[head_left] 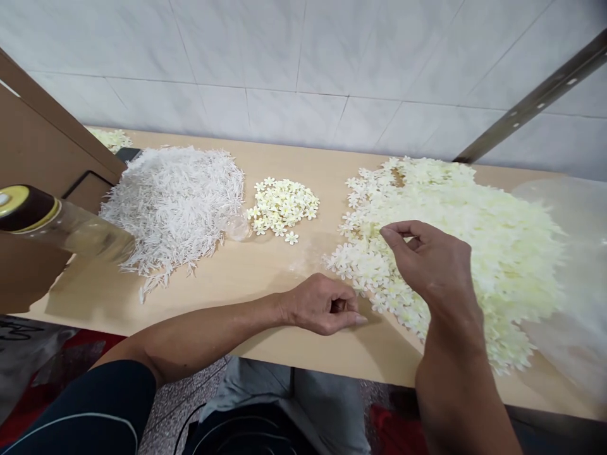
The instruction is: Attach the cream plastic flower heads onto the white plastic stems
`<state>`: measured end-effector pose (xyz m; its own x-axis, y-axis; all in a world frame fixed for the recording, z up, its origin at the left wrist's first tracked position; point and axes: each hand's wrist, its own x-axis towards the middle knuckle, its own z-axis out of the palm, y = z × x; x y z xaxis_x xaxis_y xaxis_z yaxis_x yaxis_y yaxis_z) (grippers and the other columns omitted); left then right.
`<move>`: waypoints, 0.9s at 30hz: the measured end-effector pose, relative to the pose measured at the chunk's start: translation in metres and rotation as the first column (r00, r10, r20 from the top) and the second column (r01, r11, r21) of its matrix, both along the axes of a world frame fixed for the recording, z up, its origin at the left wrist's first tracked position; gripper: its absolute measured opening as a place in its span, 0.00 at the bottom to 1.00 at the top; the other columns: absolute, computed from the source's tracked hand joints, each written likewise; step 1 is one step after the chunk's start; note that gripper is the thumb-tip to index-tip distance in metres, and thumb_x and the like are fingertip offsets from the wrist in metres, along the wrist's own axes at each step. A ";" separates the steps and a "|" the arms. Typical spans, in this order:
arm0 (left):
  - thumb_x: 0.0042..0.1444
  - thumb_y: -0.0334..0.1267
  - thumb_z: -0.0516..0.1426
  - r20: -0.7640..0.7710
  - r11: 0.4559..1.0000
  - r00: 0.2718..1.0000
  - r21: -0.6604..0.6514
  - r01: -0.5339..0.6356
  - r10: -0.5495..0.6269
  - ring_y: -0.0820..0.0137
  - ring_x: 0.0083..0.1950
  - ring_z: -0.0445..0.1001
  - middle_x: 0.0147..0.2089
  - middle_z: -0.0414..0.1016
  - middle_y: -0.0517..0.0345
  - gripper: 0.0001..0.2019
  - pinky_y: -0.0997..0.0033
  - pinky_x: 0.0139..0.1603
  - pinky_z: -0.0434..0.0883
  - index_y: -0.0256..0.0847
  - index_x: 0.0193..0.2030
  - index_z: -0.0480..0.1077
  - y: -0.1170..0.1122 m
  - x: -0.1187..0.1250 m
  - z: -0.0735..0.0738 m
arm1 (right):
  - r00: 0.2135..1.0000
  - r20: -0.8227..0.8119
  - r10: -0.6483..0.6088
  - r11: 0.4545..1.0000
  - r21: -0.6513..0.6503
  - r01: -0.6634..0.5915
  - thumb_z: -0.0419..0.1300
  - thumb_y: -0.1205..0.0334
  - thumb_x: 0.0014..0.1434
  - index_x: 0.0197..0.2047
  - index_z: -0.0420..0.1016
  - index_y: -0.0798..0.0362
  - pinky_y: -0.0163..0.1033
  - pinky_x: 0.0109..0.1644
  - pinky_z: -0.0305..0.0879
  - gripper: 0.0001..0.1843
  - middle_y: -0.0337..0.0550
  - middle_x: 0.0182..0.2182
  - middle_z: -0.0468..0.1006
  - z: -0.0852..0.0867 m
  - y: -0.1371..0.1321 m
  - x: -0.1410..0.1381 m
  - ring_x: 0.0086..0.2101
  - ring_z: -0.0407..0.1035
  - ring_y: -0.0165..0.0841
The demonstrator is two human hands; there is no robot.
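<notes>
No brand or label w/ readable text is showing. The bottle (71, 227) at the left edge is wearing a yellow-and-dark cap over a clear body, w/ no print visible. A dark scrawl (14, 328) on a grey sheet below the worktop's (246, 278) front left corner is looking too blurred to read.

The big pile (497, 253) of cream flowers is spreading over the right half of the worktop, from near the back edge almost to the front edge. The R hand (427, 265) is hovering over the pile's left side. Its fingers are curling in and the thumb tip is meeting the forefinger in a narrow pinch; can't tell if a flower is in it. The L hand (327, 306) is resting on the worktop near the front edge, just left of the pile's near fringe. It's curling shut w/ the thumb lying along the fingers, and whether it's holding anything isn't visible. The two hands are sitting near each other, the L one closer to the front edge.

The small pile (283, 205) of flowers is lying mid-worktop, between the big pile and the stick pile (175, 202), well apart from both hands. The stick pile, thin and white, is taking up the left-centre toward the back. A brown box (38, 145) is standing at the left edge. A clear bag (578, 265) is lying at the right edge, touching the big pile.
</notes>
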<state>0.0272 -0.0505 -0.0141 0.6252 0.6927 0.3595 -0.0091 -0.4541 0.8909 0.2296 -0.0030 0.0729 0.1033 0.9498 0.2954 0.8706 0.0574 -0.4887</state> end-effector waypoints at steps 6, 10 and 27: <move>0.61 0.43 0.60 -0.086 0.988 0.996 0.154 0.021 -0.008 0.77 0.25 0.66 0.23 0.70 0.61 0.15 0.75 0.29 0.63 0.37 0.26 0.70 -0.005 0.003 0.005 | 0.996 0.003 0.091 0.994 -0.060 -0.091 0.63 0.48 0.61 0.36 0.82 0.48 0.41 0.34 0.62 0.13 0.39 0.22 0.78 -0.002 0.001 -0.012 0.22 0.68 0.34; 0.62 0.46 0.60 -0.098 0.977 0.995 0.214 -0.007 0.029 0.78 0.25 0.67 0.22 0.70 0.62 0.16 0.74 0.29 0.63 0.38 0.27 0.71 -0.008 0.005 0.002 | 0.987 0.020 0.159 0.982 -0.106 -0.156 0.62 0.48 0.62 0.36 0.82 0.47 0.41 0.33 0.61 0.13 0.39 0.25 0.80 -0.007 0.005 -0.015 0.23 0.68 0.33; 0.60 0.47 0.60 -0.107 0.975 0.991 0.217 -0.056 0.080 0.75 0.24 0.68 0.20 0.68 0.61 0.19 0.71 0.26 0.62 0.41 0.21 0.67 -0.004 0.006 -0.003 | 0.881 0.129 0.454 0.880 -0.222 -0.421 0.57 0.54 0.64 0.34 0.80 0.49 0.40 0.38 0.61 0.14 0.41 0.33 0.84 0.011 0.048 -0.069 0.31 0.74 0.36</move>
<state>0.0330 -0.0544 -0.0175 0.6248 0.6500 0.4326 0.1244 -0.6298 0.7668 0.1607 0.0446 0.0839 -0.3720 0.9240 0.0883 0.8479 0.3769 -0.3727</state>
